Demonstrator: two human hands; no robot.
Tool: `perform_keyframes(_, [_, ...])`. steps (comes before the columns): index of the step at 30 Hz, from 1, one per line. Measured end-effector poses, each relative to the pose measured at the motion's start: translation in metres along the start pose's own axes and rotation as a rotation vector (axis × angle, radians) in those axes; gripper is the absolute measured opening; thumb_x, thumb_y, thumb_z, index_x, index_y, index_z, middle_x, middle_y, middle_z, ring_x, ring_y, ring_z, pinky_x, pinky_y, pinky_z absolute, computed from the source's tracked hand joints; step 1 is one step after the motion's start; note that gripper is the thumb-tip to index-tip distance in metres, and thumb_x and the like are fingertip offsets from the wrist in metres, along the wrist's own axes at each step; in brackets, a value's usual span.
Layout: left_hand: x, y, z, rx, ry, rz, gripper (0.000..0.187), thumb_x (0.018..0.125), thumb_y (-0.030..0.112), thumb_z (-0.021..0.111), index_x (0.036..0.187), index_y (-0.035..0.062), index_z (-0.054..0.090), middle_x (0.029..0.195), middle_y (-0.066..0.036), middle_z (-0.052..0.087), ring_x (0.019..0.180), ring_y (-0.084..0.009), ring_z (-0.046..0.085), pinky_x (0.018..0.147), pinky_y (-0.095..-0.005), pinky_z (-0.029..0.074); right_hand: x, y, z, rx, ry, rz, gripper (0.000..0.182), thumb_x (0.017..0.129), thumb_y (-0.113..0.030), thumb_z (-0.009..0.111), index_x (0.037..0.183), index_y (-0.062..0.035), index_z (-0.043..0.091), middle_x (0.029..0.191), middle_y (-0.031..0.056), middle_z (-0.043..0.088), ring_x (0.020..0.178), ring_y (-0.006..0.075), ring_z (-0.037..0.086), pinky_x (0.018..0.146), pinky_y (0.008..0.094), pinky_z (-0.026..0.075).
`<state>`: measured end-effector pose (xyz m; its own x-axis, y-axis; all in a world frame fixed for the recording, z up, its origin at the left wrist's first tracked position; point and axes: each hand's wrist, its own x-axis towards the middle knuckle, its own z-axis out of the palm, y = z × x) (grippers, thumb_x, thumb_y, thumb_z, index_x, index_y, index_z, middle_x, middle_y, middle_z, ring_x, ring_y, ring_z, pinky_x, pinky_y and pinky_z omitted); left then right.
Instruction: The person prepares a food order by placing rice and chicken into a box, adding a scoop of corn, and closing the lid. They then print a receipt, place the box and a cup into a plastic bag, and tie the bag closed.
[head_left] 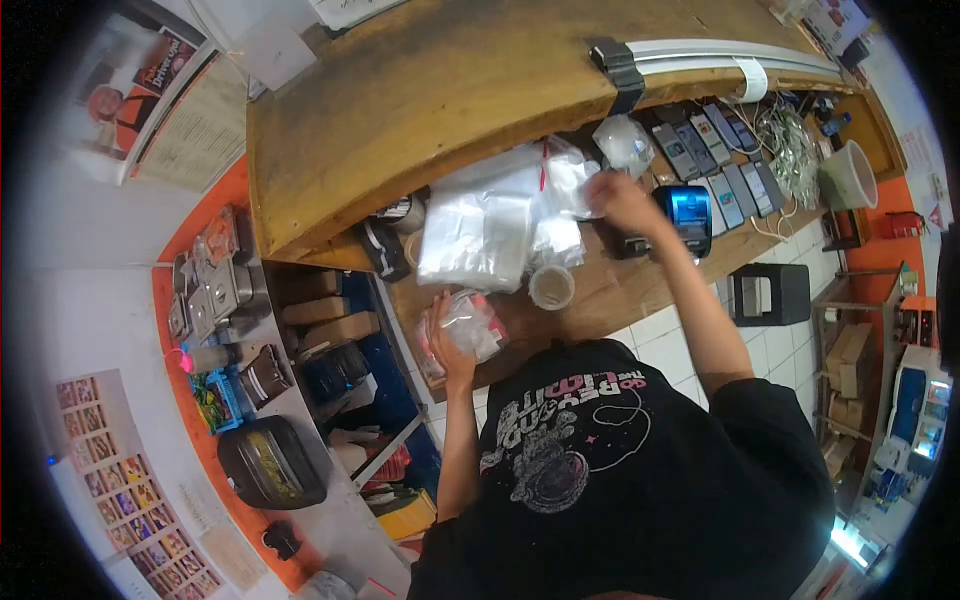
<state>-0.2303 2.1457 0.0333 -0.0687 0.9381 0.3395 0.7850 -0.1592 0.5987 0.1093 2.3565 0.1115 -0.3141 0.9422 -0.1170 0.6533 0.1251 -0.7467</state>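
My left hand lies with stretched fingers over a clear plastic pack with red print at the near left end of the wooden counter. Farther up, my right hand is at the edge of some small clear plastic bags, its fingers curled and slightly blurred; I cannot tell what is between them. A stack of larger clear plastic bags spreads between the two hands. Close in front of me stands a round translucent tub. Right beside my right wrist sits a blue and black device.
Several phones lie in rows at the right, near tangled pale cables and a white bin. A clear wrapped bundle rests behind my right hand. The raised wooden shelf overhangs the counter's far side. Metal trays stand left.
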Motion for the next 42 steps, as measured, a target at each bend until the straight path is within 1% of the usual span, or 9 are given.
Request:
perform_keyframes(2, [-0.006,-0.008,0.025,-0.563,0.205,-0.259,0.055,0.077,-0.006,0.044,0.131,-0.0004,0.049,0.134,-0.014,0.055,0.129,-0.0319,0.046,0.114,-0.0437,0.024,0.042,0.11,-0.033,-0.237,0.639,0.048,0.015,0.076,-0.007,0.062,0.087,0.0024,0.068,0.077,0.0189,0.069,0.075,0.0313,0.069,0.066,0.0411,0.053])
perform_keyframes(7, [-0.022,-0.042,0.054,-0.239,0.262,-0.627,0.037,0.086,0.01,0.048,0.119,-0.0014,0.06,0.126,-0.018,0.06,0.122,-0.0335,0.051,0.107,-0.04,0.036,0.101,0.197,-0.05,-0.618,0.103,0.167,0.019,0.075,-0.011,0.064,0.087,0.0031,0.066,0.089,0.0288,0.065,0.088,0.0436,0.064,0.077,0.0488,0.053])
perform_keyframes(11, [-0.026,-0.046,0.065,0.067,0.164,-0.807,0.043,0.092,0.012,0.05,0.132,-0.0041,0.048,0.136,-0.025,0.049,0.13,-0.0396,0.041,0.113,-0.0472,0.024,0.115,0.19,-0.041,-0.493,0.266,0.273,0.014,0.075,-0.007,0.062,0.084,-0.0003,0.069,0.093,0.0282,0.065,0.093,0.0418,0.064,0.082,0.0484,0.053])
perform_keyframes(20, [0.033,0.045,-0.003,0.299,0.129,-0.223,0.035,0.072,0.002,0.056,0.106,-0.003,0.059,0.114,-0.018,0.051,0.123,-0.0425,0.036,0.1,-0.0617,0.027,0.125,0.231,-0.034,-0.5,0.257,0.273,0.014,0.076,-0.011,0.064,0.084,-0.0025,0.071,0.096,0.0266,0.066,0.094,0.0417,0.065,0.082,0.048,0.053])
perform_keyframes(26, [0.033,0.032,-0.02,0.502,-0.246,-0.56,0.028,0.076,-0.001,0.059,0.105,-0.0029,0.062,0.106,-0.017,0.06,0.097,-0.0364,0.059,0.086,-0.0473,0.046,0.107,0.195,-0.078,-0.548,0.315,0.221,0.019,0.075,-0.01,0.065,0.089,0.0014,0.069,0.092,0.028,0.066,0.089,0.0423,0.066,0.077,0.0455,0.054])
perform_keyframes(28, [0.033,0.024,-0.033,-0.028,-0.25,-0.415,0.036,0.078,0.003,0.07,0.112,-0.0038,0.061,0.112,-0.017,0.065,0.09,-0.0296,0.066,0.084,-0.0368,0.05,0.092,0.174,-0.098,-0.588,0.325,0.154,0.021,0.076,-0.01,0.065,0.091,0.0034,0.069,0.091,0.0286,0.066,0.087,0.0417,0.066,0.075,0.0431,0.055])
perform_keyframes(31, [0.038,0.034,-0.051,-0.244,-0.241,-0.446,0.052,0.073,0.007,0.08,0.12,-0.0033,0.059,0.12,-0.015,0.064,0.102,-0.0218,0.064,0.09,-0.0335,0.048,0.051,0.142,-0.104,0.093,0.704,0.137,0.023,0.08,-0.007,0.069,0.1,0.0058,0.069,0.09,0.0168,0.071,0.082,0.0202,0.07,0.07,0.0279,0.054])
perform_keyframes(34, [0.026,0.029,-0.047,-0.341,-0.135,-0.386,0.05,0.072,0.005,0.08,0.117,-0.0018,0.059,0.112,-0.013,0.066,0.097,-0.0206,0.063,0.089,-0.0331,0.048,0.021,0.083,-0.032,0.874,0.807,-0.008,0.019,0.086,-0.01,0.067,0.101,0.0002,0.069,0.095,0.0151,0.071,0.083,0.0205,0.069,0.076,0.0325,0.054])
perform_keyframes(42, [0.0,0.012,-0.026,-0.267,0.092,-0.44,0.033,0.074,0.001,0.076,0.105,-0.0048,0.066,0.106,-0.013,0.07,0.095,-0.0183,0.066,0.086,-0.0319,0.049,-0.035,-0.068,0.229,0.961,-0.109,0.008,0.014,0.084,-0.003,0.065,0.095,0.0036,0.07,0.079,0.0122,0.07,0.072,0.018,0.069,0.068,0.0313,0.055])
